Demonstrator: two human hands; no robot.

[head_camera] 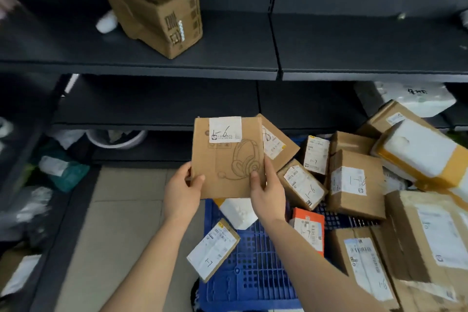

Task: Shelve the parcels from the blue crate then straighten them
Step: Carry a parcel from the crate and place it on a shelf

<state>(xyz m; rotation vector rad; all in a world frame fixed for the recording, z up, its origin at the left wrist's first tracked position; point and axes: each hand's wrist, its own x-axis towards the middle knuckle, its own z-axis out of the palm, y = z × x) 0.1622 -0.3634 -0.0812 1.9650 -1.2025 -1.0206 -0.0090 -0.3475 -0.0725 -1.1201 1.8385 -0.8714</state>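
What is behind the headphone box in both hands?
A labelled brown parcel shows right of the headphone box; that parcel's remainder is covered, as is part of the blue crate.

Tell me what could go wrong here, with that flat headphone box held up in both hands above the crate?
1. The left hand and right hand pinch the headphone box only near its lower corners; it might slip into the blue crate.
2. The small labelled parcel leans over the crate's left edge and may tip out.
3. The brown box on the upper shelf sits skewed; shelving beside it could knock it.
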